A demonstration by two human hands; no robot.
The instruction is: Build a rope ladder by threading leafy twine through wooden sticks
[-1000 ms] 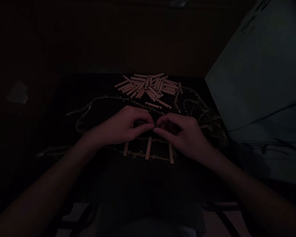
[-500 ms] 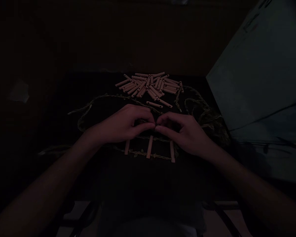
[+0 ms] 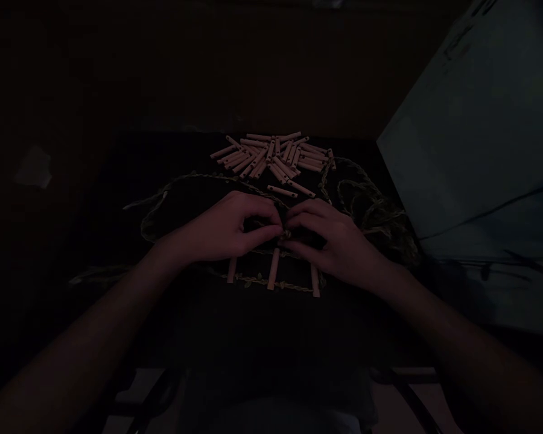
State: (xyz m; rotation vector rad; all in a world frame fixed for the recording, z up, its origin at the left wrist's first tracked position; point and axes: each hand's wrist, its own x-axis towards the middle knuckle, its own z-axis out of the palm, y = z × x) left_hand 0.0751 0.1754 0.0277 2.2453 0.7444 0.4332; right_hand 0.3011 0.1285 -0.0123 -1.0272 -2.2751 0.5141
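Now — left hand (image 3: 226,228) and right hand (image 3: 332,242) both pinch braided twine (image 3: 286,234), just beside a wooden stick (image 3: 274,269).

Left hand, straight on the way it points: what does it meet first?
Probably the braided cord knot at its fingertips; the right hand lies just beyond. The left hand may already touch the knot; depth is unclear in this dim view.

Bare forearms come in from the lower corners, left forearm (image 3: 85,325) and right forearm (image 3: 461,343) angled inward, wrists low. Left hand (image 3: 224,229) sits knuckles up, fingers curled, thumb and fingertips (image 3: 276,230) pinched toward the midline; right hand (image 3: 335,241) mirrors it, fingers bent forward and down. Both hands close together at centre, too dim to separate each finger where they meet.
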